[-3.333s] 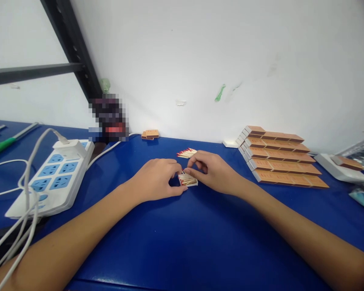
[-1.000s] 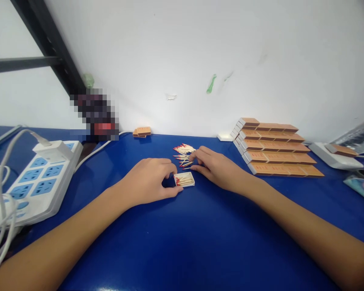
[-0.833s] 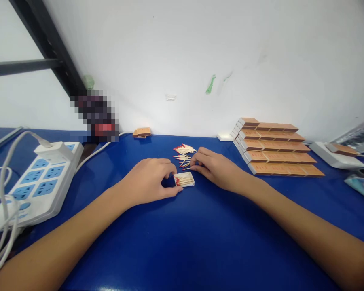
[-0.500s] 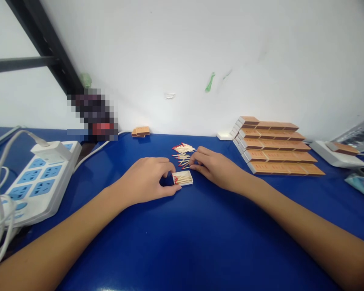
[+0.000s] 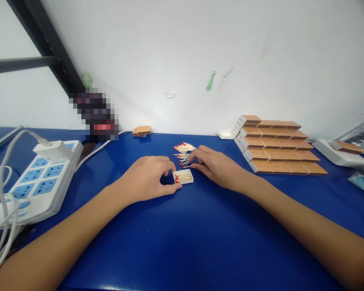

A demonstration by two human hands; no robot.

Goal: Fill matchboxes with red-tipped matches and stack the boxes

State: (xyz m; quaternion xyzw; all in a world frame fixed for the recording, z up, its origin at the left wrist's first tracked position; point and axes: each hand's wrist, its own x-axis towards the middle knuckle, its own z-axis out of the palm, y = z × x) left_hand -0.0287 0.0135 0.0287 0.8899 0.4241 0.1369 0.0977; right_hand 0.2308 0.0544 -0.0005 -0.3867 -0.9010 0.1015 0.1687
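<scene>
My left hand [image 5: 148, 178] holds a small white matchbox tray [image 5: 190, 180] at its left end, thumb on the near side and fingers on the far side. Several red-tipped matches [image 5: 183, 177] lie inside it, heads to the left. Just behind the tray, a loose pile of matches [image 5: 182, 148] spreads over the blue table. My right hand [image 5: 215, 165] is at the pile's right edge, index finger and thumb slightly apart. Their tips are close to a few matches, and I see none clearly gripped.
Stacked matchboxes [image 5: 282, 155] rise in steps at the right. Two matchboxes [image 5: 142, 130] lie near the wall, and a white tray [image 5: 226, 135] sits beside the stack. A power strip [image 5: 45, 178] with cables is on the left. Another matchbox [image 5: 347, 147] rests on a white device [image 5: 333, 153] at far right.
My right index finger has moved apart from the thumb and reaches left over the matches. My left hand and the tray stay as they were. The view shifts slightly.
</scene>
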